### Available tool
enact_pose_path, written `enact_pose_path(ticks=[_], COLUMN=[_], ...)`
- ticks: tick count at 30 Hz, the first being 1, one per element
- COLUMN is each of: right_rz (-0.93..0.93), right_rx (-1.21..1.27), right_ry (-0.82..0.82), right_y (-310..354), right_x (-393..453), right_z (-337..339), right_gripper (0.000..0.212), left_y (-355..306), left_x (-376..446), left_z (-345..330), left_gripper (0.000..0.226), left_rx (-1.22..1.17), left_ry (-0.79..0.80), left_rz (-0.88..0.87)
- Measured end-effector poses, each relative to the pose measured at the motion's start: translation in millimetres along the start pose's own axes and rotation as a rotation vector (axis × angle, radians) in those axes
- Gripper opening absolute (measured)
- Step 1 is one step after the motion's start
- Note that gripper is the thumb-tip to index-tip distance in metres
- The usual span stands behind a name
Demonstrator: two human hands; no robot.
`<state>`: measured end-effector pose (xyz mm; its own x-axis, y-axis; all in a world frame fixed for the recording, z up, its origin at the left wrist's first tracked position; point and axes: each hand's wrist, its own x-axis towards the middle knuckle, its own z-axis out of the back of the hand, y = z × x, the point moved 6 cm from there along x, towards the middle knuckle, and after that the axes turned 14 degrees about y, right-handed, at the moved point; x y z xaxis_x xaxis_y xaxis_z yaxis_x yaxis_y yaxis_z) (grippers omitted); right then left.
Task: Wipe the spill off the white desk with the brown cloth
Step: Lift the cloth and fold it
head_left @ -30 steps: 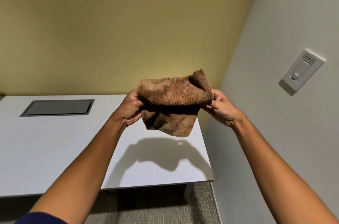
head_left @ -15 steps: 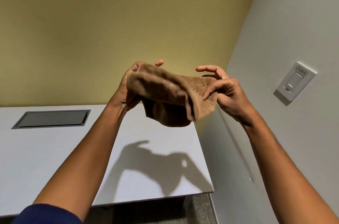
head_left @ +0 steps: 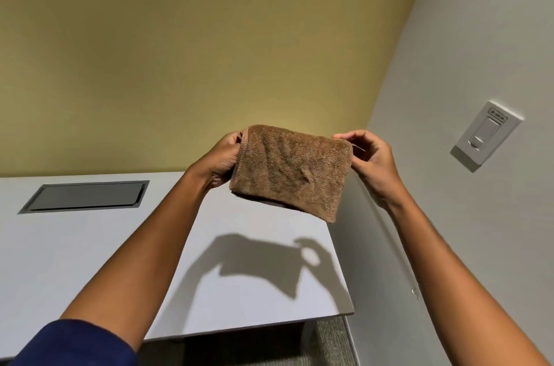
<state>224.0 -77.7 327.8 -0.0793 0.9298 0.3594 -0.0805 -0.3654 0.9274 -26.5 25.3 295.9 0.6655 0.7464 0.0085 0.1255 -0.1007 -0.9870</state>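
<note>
Since a moment ago you have folded the brown cloth (head_left: 290, 169) flat, and now your left hand (head_left: 223, 161) and right hand (head_left: 370, 155) pinch its ends above the tabletop (head_left: 90, 251); soft, light, limp—grip the folded edges.

There is one folded brown terry cloth (head_left: 292, 169). Two bare hands are visible, one left hand (head_left: 223, 160) and one right hand (head_left: 373, 160). There is one white rectangular desk (head_left: 60, 251), one grey rectangular hatch (head_left: 87, 196) and one white wall switch (head_left: 487, 134).
</note>
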Motion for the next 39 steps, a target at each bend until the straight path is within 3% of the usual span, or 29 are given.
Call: enact_pose_path(ticks=[4, 8, 13, 16, 19, 21, 26, 30, 33, 36, 39], right_rz=[-0.172, -0.439, -0.617, -0.705, -0.81, -0.868, -0.959, -1.007, -1.018, -1.019, -1.002], right_rx=[0.075, 0.169, 0.359, 0.452, 0.506, 0.559, 0.736, 0.527, 0.456, 0.366, 0.282], right_ry=[-0.061, -0.05, -0.096, -0.07, 0.02, 0.025, -0.028, 0.001, -0.1, -0.19, -0.176], right_y=[-37, -81, -133, -161, -188, -209, -269, -313, -355, -388, -413], right_x=[-4, -13, -14, -6, 8, 21, 49, 74, 88, 103, 115], right_z=[-3, -12, -8, -5, -3, 4, 24, 36, 48, 59, 66], right_gripper=[0.022, 0.014, 0.046, 0.044, 0.036, 0.014, 0.028, 0.024, 0.042, 0.039, 0.032], left_y=[12, 36, 87, 116, 143, 159, 197, 223, 246, 271, 292], left_x=[-4, -2, 10, 24, 44, 61, 105, 145, 177, 209, 236], left_z=[-7, -6, 9, 14, 26, 39, 65, 77, 87, 105, 121], left_gripper=[0.019, 0.022, 0.03, 0.044, 0.021, 0.02, 0.018, 0.024, 0.016, 0.031, 0.044], left_rx=[-0.124, -0.419, -0.701, -0.638, -0.418, -0.371, -0.434, -0.397, -0.337, -0.198, -0.093], left_ry=[0.092, 0.11, 0.127, 0.131, 0.032, -0.064, -0.391, -0.507, -0.527, -0.53, -0.475], left_rz=[0.036, 0.173, 0.27, 0.308, 0.351, 0.383, 0.513, 0.527, 0.549, 0.612, 0.653])
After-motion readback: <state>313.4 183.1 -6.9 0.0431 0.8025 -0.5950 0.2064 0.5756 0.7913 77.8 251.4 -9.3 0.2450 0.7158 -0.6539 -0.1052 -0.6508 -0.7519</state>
